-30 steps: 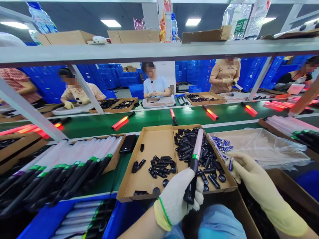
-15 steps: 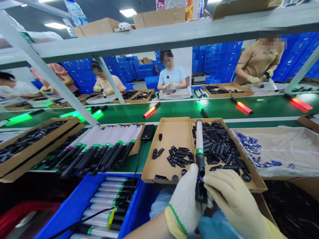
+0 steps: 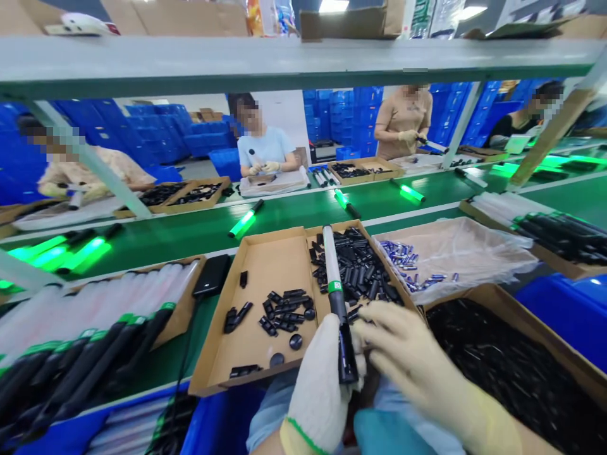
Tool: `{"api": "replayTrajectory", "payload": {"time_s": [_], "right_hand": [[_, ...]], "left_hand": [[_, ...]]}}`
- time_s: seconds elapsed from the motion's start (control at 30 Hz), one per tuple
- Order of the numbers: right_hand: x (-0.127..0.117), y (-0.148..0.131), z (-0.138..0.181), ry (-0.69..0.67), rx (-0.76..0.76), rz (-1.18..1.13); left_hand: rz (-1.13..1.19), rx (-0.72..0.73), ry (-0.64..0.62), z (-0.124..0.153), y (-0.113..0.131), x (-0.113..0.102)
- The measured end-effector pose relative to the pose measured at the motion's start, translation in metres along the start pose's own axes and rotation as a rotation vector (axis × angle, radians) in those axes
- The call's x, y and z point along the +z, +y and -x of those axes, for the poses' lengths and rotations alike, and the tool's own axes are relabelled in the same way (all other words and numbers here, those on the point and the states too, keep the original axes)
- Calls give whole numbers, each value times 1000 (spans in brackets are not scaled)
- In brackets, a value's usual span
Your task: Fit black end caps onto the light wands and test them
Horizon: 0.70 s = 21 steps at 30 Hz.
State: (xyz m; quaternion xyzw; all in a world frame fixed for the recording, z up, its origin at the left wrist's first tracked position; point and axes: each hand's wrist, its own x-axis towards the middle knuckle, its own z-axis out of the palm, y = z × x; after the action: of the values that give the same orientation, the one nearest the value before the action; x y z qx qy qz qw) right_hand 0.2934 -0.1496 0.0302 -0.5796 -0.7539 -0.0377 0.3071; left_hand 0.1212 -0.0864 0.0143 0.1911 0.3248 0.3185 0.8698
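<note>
Your left hand (image 3: 322, 379) is closed round the black handle of the light wand (image 3: 331, 268), which leans away from you over the cardboard tray (image 3: 270, 265) of black parts (image 3: 360, 265); grip low and firm; your right hand (image 3: 408, 360) sits just beside the handle, fingers loosely spread, seemingly empty; brace it there, I'd say.

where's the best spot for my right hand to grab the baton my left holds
Grip the baton by its pale tube above the green band, coming from the right: the left hand already wraps the black handle, leaving the tilted tube bare.
</note>
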Motion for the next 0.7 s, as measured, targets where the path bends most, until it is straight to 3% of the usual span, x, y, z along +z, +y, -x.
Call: {"api": "replayTrajectory", "payload": {"time_s": [0.07, 0.1, 0.13, 0.23, 0.33, 0.43, 0.53, 0.6, 0.7], "right_hand": [[-11, 62, -3, -77, 292, 156], [-17, 96, -5, -211, 485, 283], [-23, 131, -8, -280, 574, 331], [-33, 212, -16, -487, 656, 370], [-28, 246, -18, -656, 600, 357], [-21, 252, -19, -704, 527, 365], [-27, 241, -24, -633, 458, 363], [-36, 217, -26, -542, 401, 342], [-50, 145, -23, -350, 222, 216]], "left_hand": [[-6, -28, 62, 3, 3, 9], [-8, -48, 103, 5, 4, 12], [-7, -72, 143, 6, 6, 14], [-44, -139, 187, 4, 8, 11], [-108, -157, 115, -2, 7, 1], [-138, -193, 48, -7, 6, -5], [-193, -213, -1, -7, 5, 1], [-219, -205, 20, -6, 4, 11], [-196, -229, 11, -5, -1, 23]]}}
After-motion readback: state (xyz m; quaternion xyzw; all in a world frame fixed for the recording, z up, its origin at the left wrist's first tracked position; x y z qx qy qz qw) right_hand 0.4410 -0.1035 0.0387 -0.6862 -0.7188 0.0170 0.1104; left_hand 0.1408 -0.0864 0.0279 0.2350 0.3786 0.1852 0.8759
